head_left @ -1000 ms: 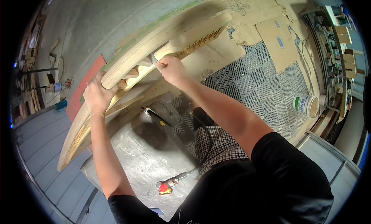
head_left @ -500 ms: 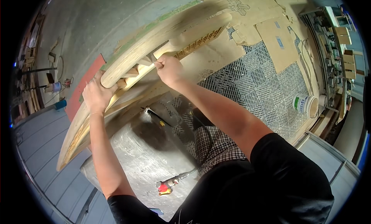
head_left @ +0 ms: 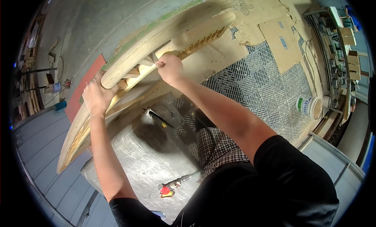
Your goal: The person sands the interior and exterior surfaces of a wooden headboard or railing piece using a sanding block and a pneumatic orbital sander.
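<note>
A long, curved frame (head_left: 152, 43) of pale wood runs from the lower left to the upper right, with two rounded rails joined by short crosspieces. Woven cane panels (head_left: 203, 43) fill parts of it. My left hand (head_left: 98, 94) wraps round the near end of the upper rail, its thumb on the inner side. Closed in a pinch, my right hand (head_left: 171, 69) presses at the inner edge of the lower rail, beside a gap between crosspieces. A thin grey piece (head_left: 153, 57) shows at its fingertips; its kind cannot be made out.
Below the frame stands a scuffed metal-grey surface (head_left: 137, 180) bearing an air hose fitting (head_left: 170, 188) with red and yellow parts. A black-handled tool (head_left: 158, 119) lies near its far edge. At right are a white bucket (head_left: 309, 106), patterned mat (head_left: 254, 82) and loaded shelves (head_left: 333, 50).
My right hand has shifted very slightly up and left along the rail. The left hand keeps its hold, and the frame stays almost in place.
</note>
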Action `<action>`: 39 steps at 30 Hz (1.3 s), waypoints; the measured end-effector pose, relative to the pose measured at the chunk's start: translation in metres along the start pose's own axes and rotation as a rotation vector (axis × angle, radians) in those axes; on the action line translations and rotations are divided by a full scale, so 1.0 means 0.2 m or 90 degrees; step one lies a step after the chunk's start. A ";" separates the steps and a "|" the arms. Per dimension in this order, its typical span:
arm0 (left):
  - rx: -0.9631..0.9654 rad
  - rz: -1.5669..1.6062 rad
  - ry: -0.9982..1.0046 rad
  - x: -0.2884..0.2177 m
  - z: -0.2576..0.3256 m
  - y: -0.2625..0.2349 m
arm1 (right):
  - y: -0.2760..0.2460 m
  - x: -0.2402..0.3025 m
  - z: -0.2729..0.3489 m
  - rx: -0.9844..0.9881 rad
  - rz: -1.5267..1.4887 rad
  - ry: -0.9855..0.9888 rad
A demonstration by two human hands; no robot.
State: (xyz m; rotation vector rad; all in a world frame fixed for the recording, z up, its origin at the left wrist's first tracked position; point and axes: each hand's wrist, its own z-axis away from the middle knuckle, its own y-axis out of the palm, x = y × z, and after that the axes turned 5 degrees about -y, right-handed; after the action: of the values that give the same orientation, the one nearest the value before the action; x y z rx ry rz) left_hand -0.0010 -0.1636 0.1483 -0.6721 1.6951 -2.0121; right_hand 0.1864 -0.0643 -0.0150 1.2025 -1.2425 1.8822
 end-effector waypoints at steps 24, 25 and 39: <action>-0.037 0.011 0.029 0.01 0.02 0.02 | -0.05 -0.03 0.05 0.025 0.037 0.028; -0.035 0.010 0.028 0.01 0.03 0.03 | -0.04 -0.02 0.06 0.027 0.036 0.029; -0.032 -0.006 0.014 0.00 0.02 0.02 | -0.04 0.02 0.04 0.022 0.071 0.004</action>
State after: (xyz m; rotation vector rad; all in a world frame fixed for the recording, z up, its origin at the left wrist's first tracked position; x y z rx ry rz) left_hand 0.0014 -0.1672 0.1456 -0.6791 1.7645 -1.9961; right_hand 0.1947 -0.0685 -0.0073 1.1654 -1.3021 1.9936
